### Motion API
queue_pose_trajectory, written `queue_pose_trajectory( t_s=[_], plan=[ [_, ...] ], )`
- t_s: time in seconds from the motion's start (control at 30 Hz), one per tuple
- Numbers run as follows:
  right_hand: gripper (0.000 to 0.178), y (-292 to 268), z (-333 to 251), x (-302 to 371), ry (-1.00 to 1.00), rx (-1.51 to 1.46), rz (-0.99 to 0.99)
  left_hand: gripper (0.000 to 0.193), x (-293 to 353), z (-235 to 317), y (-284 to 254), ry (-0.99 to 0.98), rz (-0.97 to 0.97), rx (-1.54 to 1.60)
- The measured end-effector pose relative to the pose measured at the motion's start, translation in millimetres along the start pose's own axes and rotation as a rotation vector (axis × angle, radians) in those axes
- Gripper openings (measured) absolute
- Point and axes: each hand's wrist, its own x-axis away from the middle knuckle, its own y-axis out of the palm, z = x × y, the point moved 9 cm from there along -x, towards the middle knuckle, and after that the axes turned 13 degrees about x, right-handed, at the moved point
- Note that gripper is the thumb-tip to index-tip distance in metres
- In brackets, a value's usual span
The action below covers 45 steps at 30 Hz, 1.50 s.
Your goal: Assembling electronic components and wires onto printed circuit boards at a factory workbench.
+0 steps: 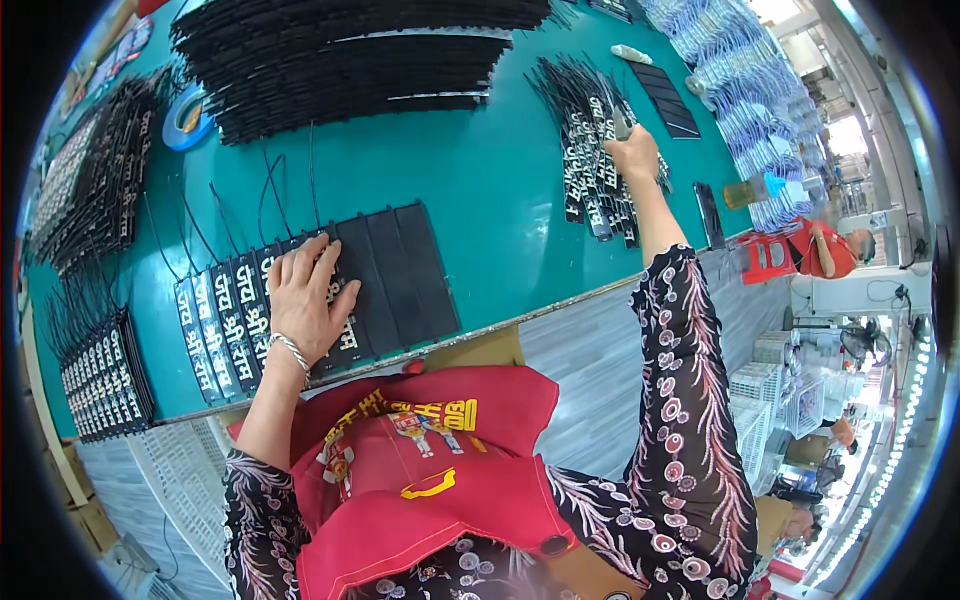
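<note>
Near the table's front edge lies a black ridged board (405, 270), with a row of black strips (237, 320) along its left part. Each strip bears pale letter shapes, and thin black wires run from the far ends. My left hand (308, 295) rests flat across the rightmost strips, fingers stretched and a little apart, hiding part of them. Farther right, my right hand (633, 158) is at a loose pile of similar lettered strips (583, 160). Its fingers are curled closed beside a small greyish piece (621, 124); what they grip is mostly hidden.
Tall stacks of black strips (330, 75) stand at the back, with more bundles (100, 385) at the left. A blue tape roll (188, 118), a dark phone (708, 215), a bottle (750, 192) and bundles of pale wires (715, 70) lie around. A person in red (825, 250) is beyond.
</note>
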Motion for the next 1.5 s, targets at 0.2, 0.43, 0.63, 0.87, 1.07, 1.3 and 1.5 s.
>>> queue_pose_trajectory(
  t_s=[0.2,0.43,0.63,0.87,1.07,1.3,1.5],
  plan=[
    [0.03,18.5,-15.7,42.2,0.023,-0.474,-0.155,0.05,22.7,-22.6,-18.1,0.007,0.025,0.016],
    [0.049,-9.2,-128.7,193.5,-0.169,-1.039,-0.292,0.047,79.6,-70.1,-46.6,0.062,0.101,0.077],
    [0.068,1.2,-275.9,372.2,-0.384,-1.284,-0.526,0.045,146.5,-124.5,-61.1,0.042,0.119,0.051],
    [0.074,17.3,-362.0,515.9,-0.69,-1.136,-0.693,0.042,195.5,-150.3,-66.6,0.07,0.15,0.031],
    [0.073,30.3,-364.7,529.6,-0.747,-1.06,-0.793,0.054,206.9,-154.0,-60.1,0.032,0.133,0.026],
    [0.075,35.4,-367.7,521.7,-0.823,-0.887,-0.773,0.068,199.6,-140.0,-55.9,-0.013,0.11,0.024],
    [0.079,32.4,-364.4,514.6,-0.819,-0.703,-0.824,0.042,191.3,-120.4,-50.5,0.111,0.129,-0.007]
  ],
)
